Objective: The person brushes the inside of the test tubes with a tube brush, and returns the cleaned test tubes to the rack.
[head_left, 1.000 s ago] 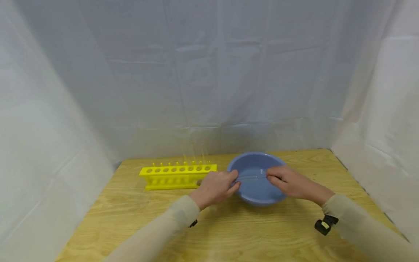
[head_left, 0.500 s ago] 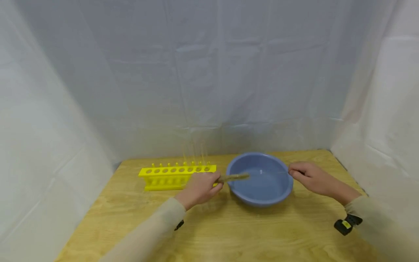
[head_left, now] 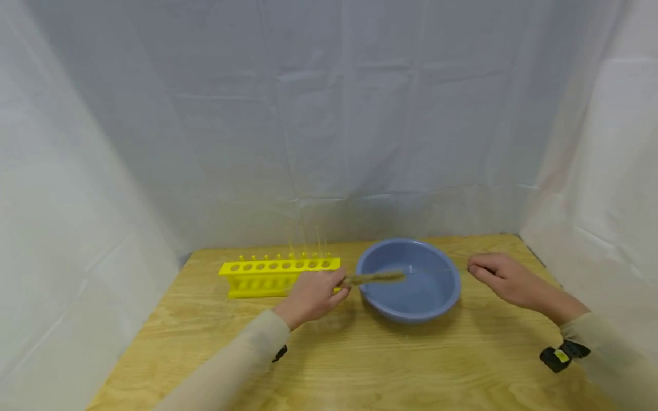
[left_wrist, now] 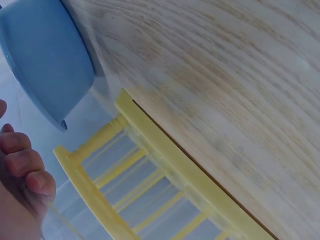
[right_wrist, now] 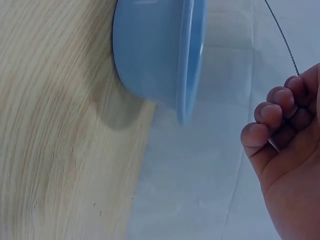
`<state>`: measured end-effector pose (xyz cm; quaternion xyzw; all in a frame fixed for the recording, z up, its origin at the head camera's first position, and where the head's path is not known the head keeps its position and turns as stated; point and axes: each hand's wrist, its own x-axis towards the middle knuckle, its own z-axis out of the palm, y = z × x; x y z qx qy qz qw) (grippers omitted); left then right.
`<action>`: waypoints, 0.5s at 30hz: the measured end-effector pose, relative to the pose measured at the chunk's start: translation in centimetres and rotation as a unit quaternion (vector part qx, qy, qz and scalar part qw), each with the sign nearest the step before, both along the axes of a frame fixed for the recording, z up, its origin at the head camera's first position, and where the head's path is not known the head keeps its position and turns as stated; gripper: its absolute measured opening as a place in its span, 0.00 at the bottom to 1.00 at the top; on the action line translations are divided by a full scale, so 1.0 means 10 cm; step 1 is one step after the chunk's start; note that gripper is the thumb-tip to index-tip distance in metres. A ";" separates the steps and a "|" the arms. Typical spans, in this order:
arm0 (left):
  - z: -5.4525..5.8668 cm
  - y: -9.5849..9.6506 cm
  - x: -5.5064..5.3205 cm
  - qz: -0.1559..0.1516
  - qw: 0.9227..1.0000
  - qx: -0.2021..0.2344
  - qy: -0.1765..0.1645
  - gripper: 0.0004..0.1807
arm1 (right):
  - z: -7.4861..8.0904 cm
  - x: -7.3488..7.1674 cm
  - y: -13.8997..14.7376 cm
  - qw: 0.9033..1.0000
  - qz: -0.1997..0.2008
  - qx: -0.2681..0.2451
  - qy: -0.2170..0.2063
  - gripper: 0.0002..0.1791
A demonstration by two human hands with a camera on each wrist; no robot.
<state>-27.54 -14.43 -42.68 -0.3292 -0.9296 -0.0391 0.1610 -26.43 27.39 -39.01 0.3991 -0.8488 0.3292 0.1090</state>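
Observation:
My left hand (head_left: 315, 295) grips a clear test tube, mostly hidden by the fingers, at the left rim of a blue basin (head_left: 411, 311). Pale brown bristles of a test tube brush (head_left: 377, 278) extend rightward from this hand over the basin; whether they are still inside the glass I cannot tell. The brush's thin twisted wire (right_wrist: 284, 36) runs to my right hand (head_left: 506, 278), which pinches its end beyond the basin's right rim. The right wrist view shows those fingers curled. In the left wrist view, the left fingers (left_wrist: 25, 162) are curled near the rack.
A yellow test tube rack (head_left: 280, 265) stands left of the basin, close behind the left hand. Several clear tubes (head_left: 303, 240) stand upright at its right part. All rests on a wooden table (head_left: 360, 365), with white sheeting (head_left: 329, 114) behind and at both sides.
My right hand has moved right, past the basin's rim, drawing the wire along. My left hand has shifted left. The bristles, formerly at the left hand's far side, now show over the basin.

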 end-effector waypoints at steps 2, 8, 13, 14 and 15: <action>-0.01 -0.01 0.00 -0.006 1.000 0.003 0.003 0.13 | 0.01 0.01 0.02 1.000 0.003 0.001 0.000 0.18; 0.00 -0.01 0.01 -0.008 1.000 0.004 -0.010 0.13 | 0.03 0.06 0.06 1.000 -0.002 0.005 -0.008 0.18; 0.02 -0.02 0.03 -0.009 1.000 0.003 -0.009 0.13 | 0.03 0.11 0.02 1.000 -0.023 0.006 0.008 0.15; 0.02 -0.02 0.04 -0.010 1.000 0.004 -0.007 0.13 | 0.03 0.12 0.01 0.999 -0.032 0.010 0.020 0.15; 0.02 -0.02 0.04 -0.011 1.000 0.004 -0.005 0.13 | 0.04 0.13 -0.01 0.998 -0.041 0.015 0.033 0.15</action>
